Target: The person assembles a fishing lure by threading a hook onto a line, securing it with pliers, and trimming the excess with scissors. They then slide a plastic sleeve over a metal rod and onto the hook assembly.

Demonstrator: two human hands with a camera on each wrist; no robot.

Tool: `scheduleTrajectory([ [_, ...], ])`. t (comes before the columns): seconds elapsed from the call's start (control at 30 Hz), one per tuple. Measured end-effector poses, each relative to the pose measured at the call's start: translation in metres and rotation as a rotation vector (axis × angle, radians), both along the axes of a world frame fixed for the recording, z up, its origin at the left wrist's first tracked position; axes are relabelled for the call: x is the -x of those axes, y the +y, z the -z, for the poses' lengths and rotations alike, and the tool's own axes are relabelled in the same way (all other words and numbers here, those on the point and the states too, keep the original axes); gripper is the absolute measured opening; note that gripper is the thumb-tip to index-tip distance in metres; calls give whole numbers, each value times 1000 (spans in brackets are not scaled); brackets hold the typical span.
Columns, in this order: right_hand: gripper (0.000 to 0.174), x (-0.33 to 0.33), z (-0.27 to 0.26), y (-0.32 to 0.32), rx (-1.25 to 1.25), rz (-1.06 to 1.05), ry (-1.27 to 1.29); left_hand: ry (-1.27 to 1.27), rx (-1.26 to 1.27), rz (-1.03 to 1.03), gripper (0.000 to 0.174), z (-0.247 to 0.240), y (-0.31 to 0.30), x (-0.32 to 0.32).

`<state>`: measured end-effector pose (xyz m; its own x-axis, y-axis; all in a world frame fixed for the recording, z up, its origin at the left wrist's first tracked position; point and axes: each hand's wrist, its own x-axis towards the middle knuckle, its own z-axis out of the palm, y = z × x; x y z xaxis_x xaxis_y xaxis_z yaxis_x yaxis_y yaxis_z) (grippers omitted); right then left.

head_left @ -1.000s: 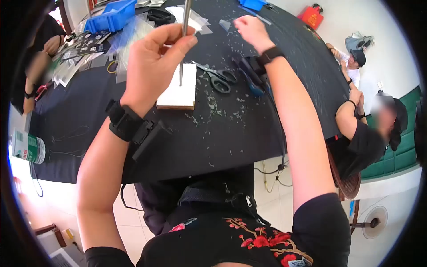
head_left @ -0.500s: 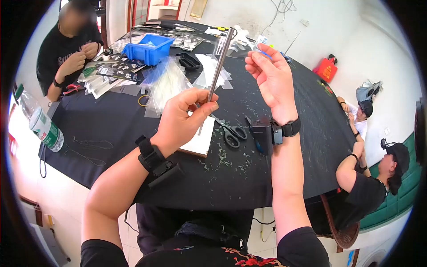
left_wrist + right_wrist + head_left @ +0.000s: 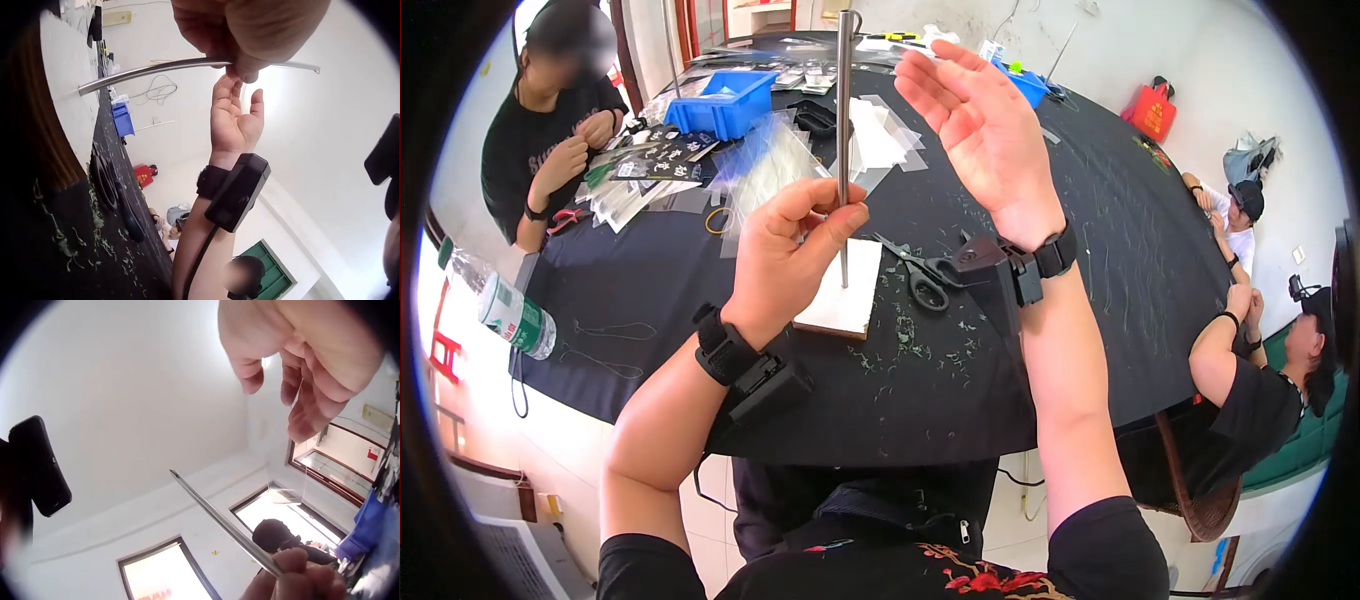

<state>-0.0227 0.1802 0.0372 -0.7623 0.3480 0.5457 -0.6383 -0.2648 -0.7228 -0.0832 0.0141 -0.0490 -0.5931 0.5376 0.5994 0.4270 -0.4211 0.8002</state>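
Observation:
My left hand [image 3: 785,262] pinches a slim metal rod [image 3: 844,110] between thumb and fingers. The rod stands nearly upright, its lower end on a white-topped block [image 3: 840,305] with a brown side, also visible in the left wrist view [image 3: 69,94]. Raised to the right of the rod is my right hand [image 3: 992,145], palm showing and fingers loosely extended, apart from the rod. In the right wrist view its fingers [image 3: 306,419] hang slightly bent above the rod's upper end; whether they hold anything very thin, I cannot tell.
Dark scissors [image 3: 928,280] and small green scraps lie right of the block on the black cloth [image 3: 1100,330]. Behind are clear sheets [image 3: 775,165], a black tray [image 3: 815,118] and a blue bin [image 3: 725,105]. A bottle [image 3: 515,310] stands left. Other people sit around the table.
The head view has tilted up. My right hand has come back from farther right, and its fingers have spread from a closer pinch. The rod has gone from leaning to nearly upright in my left hand.

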Motion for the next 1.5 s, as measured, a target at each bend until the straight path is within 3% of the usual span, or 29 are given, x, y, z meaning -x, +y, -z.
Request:
scheduleTrajectory([
  [0.13, 20, -4, -2, -5, -70, 37, 5, -1, 8, -7, 13, -1, 0, 0],
  [0.23, 22, -10, -5, -12, -100, 149, -64, -12, 19, -4, 13, -1, -1, -1],
  [0.3, 28, -12, -7, -18, -202, 359, -48, -11, 42, -17, 13, -1, -2, 0],
  [0.4, 34, -14, -12, -24, -187, 421, 57, 94, 59, -55, 13, -3, -3, 1],
  [0.5, 28, -20, -16, -22, -223, 344, 138, 21, 52, -20, 13, -1, -3, -1],
  [0.7, 15, -32, -23, -22, -262, 292, 18, -24, 10, 16, 13, -1, -1, -1],
  [0.87, 17, -31, -17, -18, -325, 397, -9, 40, 92, -7, 16, -4, -5, -1],
  [1.5, 16, -21, -8, -21, -271, 310, 31, -10, -24, 7, 14, -1, -1, -3],
])
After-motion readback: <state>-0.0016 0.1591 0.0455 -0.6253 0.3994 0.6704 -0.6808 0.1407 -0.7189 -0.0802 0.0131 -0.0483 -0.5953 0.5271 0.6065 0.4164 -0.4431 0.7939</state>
